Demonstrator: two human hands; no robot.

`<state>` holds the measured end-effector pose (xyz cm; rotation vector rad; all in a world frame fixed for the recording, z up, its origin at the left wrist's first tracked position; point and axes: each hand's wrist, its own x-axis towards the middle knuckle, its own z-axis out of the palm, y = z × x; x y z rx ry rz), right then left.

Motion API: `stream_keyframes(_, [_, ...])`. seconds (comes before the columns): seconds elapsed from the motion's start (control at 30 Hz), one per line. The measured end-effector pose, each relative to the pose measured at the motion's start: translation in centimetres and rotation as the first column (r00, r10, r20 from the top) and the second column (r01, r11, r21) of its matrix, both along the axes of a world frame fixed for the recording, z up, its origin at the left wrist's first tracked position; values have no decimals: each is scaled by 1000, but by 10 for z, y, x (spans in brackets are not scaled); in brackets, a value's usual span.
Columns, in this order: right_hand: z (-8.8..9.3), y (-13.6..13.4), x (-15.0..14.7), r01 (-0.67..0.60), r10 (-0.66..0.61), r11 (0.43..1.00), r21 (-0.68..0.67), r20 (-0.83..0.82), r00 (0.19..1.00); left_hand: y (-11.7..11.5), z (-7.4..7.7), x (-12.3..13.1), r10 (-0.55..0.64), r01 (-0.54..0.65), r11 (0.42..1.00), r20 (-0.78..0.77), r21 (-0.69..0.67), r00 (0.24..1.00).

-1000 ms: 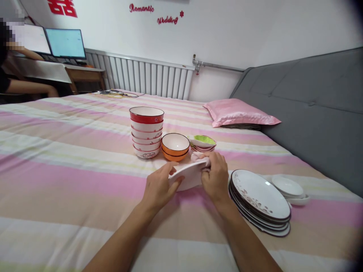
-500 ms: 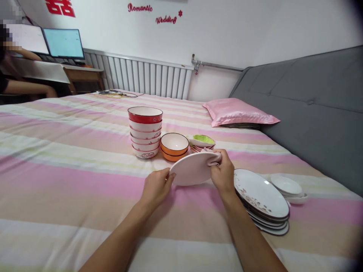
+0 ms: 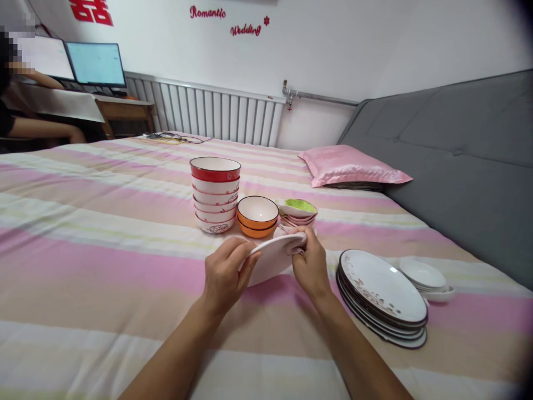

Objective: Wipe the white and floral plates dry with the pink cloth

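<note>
A white plate [image 3: 268,264] is held up tilted above the bed, its pale side facing me. My left hand [image 3: 225,271] pinches the plate's left rim between thumb and fingers. At the opposite rim, my right hand [image 3: 312,268] is closed on a pale pink cloth [image 3: 297,246], which is folded over the plate's edge. Just beyond the plate stand two nested orange bowls [image 3: 257,226] and a tall stack of red-and-white bowls [image 3: 215,194]. Behind my right hand sit stacked leaf-patterned dishes [image 3: 297,209], partly covered by it.
To the right lies a stack of dark-rimmed plates [image 3: 381,289], with small white dishes [image 3: 423,276] beside it. A pink pillow [image 3: 353,165] rests near the grey headboard [image 3: 449,128]. Cables [image 3: 175,138] lie at the bed's far edge. Someone sits at a desk [image 3: 125,103] far left.
The plate has turned more edge-on and come slightly left. My right hand has moved left and a little down with the cloth along the rim; my left hand still grips the plate.
</note>
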<state>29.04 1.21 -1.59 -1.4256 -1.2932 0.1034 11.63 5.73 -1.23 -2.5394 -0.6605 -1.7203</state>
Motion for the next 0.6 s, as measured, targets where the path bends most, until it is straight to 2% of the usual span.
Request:
stream_keyframes(0.13, [12, -10, -9, 32, -67, 992, 124, 289, 955, -3, -2, 2, -18, 19, 999, -52, 26, 998])
stream_keyframes(0.3, [20, -21, -28, 76, -164, 981, 180, 548, 821, -8, -1, 5, -21, 26, 997, -72, 67, 997])
stream_keyframes(0.43, [23, -26, -39, 69, -185, 977, 200, 647, 739, -11, 2, 7, -46, 52, 993, -68, 101, 997])
stream_keyframes(0.6, [23, -25, -36, 57, -153, 985, 164, 666, 730, -10, 3, 7, -35, 41, 994, -71, 97, 997])
